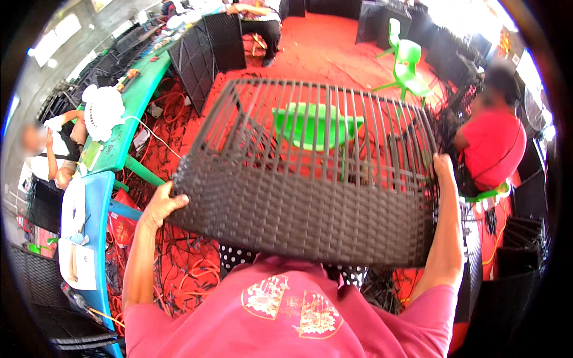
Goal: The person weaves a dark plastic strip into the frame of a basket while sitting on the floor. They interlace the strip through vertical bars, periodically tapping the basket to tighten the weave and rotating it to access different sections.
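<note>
A dark brown wicker furniture frame (310, 206) is held up before my body, tilted. Its near part is closely woven, while the far part has bare bars with gaps between them. My left hand (162, 204) grips the left edge, with the thumb lying on the weave and the other fingers hidden behind it. My right hand (442, 166) is closed round the right edge, higher up. Through the bars shows a green plastic chair (316, 126), standing beyond the frame.
Left are a green table (138, 95) with a white bear-shaped device (102, 112) and a blue table (102, 238). Cords and strips (185, 274) litter the red floor. A co-worker in red (492, 146) sits right. More green chairs (409, 67) and dark woven panels (194, 65) stand beyond.
</note>
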A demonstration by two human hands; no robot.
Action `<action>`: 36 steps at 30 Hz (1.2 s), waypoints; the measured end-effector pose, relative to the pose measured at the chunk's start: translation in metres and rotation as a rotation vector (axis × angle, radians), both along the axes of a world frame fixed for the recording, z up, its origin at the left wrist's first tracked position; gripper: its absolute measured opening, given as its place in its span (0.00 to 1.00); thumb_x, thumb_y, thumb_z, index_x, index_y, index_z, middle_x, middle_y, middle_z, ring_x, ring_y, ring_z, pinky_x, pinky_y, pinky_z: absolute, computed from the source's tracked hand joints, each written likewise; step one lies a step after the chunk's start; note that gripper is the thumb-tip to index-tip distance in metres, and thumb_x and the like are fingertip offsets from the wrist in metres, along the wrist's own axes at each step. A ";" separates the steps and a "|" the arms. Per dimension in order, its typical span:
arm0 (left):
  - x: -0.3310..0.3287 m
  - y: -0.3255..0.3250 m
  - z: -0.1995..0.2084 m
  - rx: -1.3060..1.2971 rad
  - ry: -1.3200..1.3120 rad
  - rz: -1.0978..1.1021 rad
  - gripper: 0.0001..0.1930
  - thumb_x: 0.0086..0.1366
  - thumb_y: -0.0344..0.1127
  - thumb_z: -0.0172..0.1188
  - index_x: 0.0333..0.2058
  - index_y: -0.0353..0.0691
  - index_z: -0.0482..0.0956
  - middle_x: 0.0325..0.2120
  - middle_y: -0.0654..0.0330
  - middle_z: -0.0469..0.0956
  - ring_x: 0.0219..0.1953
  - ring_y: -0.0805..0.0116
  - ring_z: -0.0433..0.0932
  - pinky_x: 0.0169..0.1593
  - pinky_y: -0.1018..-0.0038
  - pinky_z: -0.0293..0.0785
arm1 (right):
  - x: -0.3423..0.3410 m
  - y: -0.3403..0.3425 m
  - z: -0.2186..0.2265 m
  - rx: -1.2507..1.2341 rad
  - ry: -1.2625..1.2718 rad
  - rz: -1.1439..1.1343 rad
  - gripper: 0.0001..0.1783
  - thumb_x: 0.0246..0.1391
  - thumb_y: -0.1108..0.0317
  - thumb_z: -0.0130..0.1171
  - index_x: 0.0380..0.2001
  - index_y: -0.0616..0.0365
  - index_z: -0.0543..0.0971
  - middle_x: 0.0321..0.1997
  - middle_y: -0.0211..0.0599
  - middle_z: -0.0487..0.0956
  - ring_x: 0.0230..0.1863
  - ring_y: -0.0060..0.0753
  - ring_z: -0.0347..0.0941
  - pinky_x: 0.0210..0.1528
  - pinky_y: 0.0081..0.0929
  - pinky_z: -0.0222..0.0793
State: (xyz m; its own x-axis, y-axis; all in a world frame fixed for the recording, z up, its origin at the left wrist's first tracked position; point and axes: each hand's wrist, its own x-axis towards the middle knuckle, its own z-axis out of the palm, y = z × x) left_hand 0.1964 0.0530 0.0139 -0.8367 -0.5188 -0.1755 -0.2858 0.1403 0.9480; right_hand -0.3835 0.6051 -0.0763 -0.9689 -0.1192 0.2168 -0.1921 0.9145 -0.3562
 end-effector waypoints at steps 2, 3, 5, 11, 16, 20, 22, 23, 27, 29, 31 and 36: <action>0.009 0.012 -0.009 0.002 0.002 0.042 0.36 0.45 0.44 0.73 0.49 0.31 0.68 0.41 0.58 0.75 0.43 0.68 0.73 0.49 0.72 0.69 | 0.036 -0.011 0.009 -0.005 0.112 0.026 0.28 0.53 0.52 0.46 0.19 0.73 0.75 0.26 0.65 0.75 0.33 0.61 0.75 0.39 0.49 0.68; 0.007 0.013 -0.011 0.027 -0.012 0.043 0.37 0.44 0.44 0.73 0.49 0.30 0.68 0.41 0.58 0.75 0.43 0.68 0.73 0.49 0.72 0.69 | 0.030 0.004 0.001 0.032 0.093 -0.057 0.28 0.54 0.53 0.44 0.21 0.73 0.76 0.30 0.66 0.75 0.36 0.62 0.74 0.42 0.50 0.67; 0.008 0.019 -0.004 0.032 -0.052 0.055 0.38 0.44 0.45 0.73 0.49 0.29 0.66 0.40 0.56 0.75 0.43 0.68 0.73 0.49 0.72 0.69 | 0.028 0.008 -0.006 0.111 -0.040 -0.070 0.28 0.56 0.54 0.42 0.26 0.73 0.76 0.34 0.64 0.75 0.40 0.62 0.72 0.45 0.49 0.67; 0.008 0.024 0.000 -0.007 -0.015 0.025 0.35 0.45 0.43 0.73 0.48 0.30 0.68 0.41 0.57 0.75 0.44 0.69 0.73 0.50 0.72 0.68 | 0.039 0.022 -0.015 0.211 0.045 0.060 0.16 0.54 0.67 0.39 0.24 0.65 0.75 0.29 0.56 0.76 0.33 0.55 0.74 0.35 0.46 0.70; 0.011 0.029 -0.003 -0.025 0.023 -0.008 0.38 0.49 0.40 0.69 0.56 0.32 0.62 0.49 0.59 0.71 0.49 0.70 0.68 0.56 0.72 0.63 | 0.009 0.041 -0.022 -0.181 -0.084 0.002 0.19 0.51 0.59 0.43 0.18 0.62 0.73 0.10 0.38 0.66 0.12 0.33 0.66 0.18 0.34 0.60; 0.022 0.005 -0.017 -0.135 -0.078 0.028 0.32 0.52 0.50 0.66 0.49 0.32 0.70 0.40 0.63 0.74 0.43 0.74 0.70 0.48 0.73 0.67 | 0.033 0.034 -0.009 -0.255 -0.062 0.152 0.19 0.54 0.57 0.45 0.16 0.57 0.73 0.11 0.29 0.66 0.11 0.24 0.60 0.14 0.29 0.51; 0.022 -0.026 -0.034 -0.277 -0.019 0.280 0.22 0.57 0.50 0.62 0.37 0.33 0.76 0.28 0.66 0.75 0.33 0.79 0.70 0.39 0.78 0.68 | 0.000 0.065 -0.027 -0.318 -0.161 0.066 0.20 0.55 0.58 0.45 0.15 0.58 0.71 0.11 0.30 0.67 0.11 0.25 0.61 0.14 0.29 0.53; 0.015 -0.029 -0.031 -0.356 0.163 0.373 0.18 0.60 0.46 0.60 0.36 0.33 0.76 0.25 0.68 0.73 0.31 0.81 0.68 0.37 0.80 0.67 | -0.003 0.064 -0.028 -0.314 -0.162 0.082 0.20 0.55 0.59 0.45 0.15 0.59 0.71 0.11 0.31 0.67 0.12 0.26 0.62 0.16 0.30 0.55; -0.023 -0.063 -0.021 -0.580 0.223 0.245 0.14 0.65 0.39 0.52 0.39 0.32 0.75 0.34 0.63 0.76 0.38 0.77 0.72 0.44 0.79 0.67 | 0.001 0.060 -0.008 0.044 -0.088 0.108 0.21 0.57 0.57 0.44 0.27 0.66 0.76 0.24 0.49 0.76 0.27 0.48 0.72 0.32 0.44 0.65; -0.034 -0.075 -0.021 -0.549 0.077 0.119 0.14 0.66 0.39 0.51 0.39 0.32 0.76 0.34 0.66 0.75 0.38 0.78 0.71 0.46 0.79 0.66 | 0.023 0.028 0.017 0.370 0.162 0.072 0.23 0.59 0.53 0.42 0.41 0.64 0.73 0.39 0.54 0.76 0.40 0.56 0.72 0.42 0.47 0.65; -0.044 -0.079 -0.019 -0.416 -0.072 0.013 0.14 0.66 0.39 0.51 0.37 0.32 0.76 0.31 0.68 0.73 0.35 0.80 0.69 0.42 0.80 0.65 | 0.090 -0.036 0.068 0.362 0.244 -0.044 0.30 0.60 0.50 0.40 0.58 0.59 0.62 0.53 0.52 0.72 0.52 0.54 0.69 0.53 0.42 0.63; -0.078 -0.094 -0.032 -0.360 -0.087 -0.184 0.15 0.62 0.42 0.54 0.32 0.33 0.75 0.27 0.69 0.72 0.35 0.77 0.68 0.42 0.77 0.64 | 0.219 -0.092 0.106 -0.078 0.074 0.377 0.16 0.59 0.64 0.50 0.47 0.59 0.75 0.49 0.43 0.76 0.50 0.41 0.71 0.51 0.32 0.64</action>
State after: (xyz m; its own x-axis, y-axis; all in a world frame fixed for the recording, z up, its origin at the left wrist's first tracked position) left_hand 0.1179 -0.0410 -0.0183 -0.9111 -0.4035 -0.0844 -0.3022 0.5148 0.8023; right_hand -0.1643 0.5133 0.0296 -0.8418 -0.4444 0.3064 -0.5371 0.7456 -0.3944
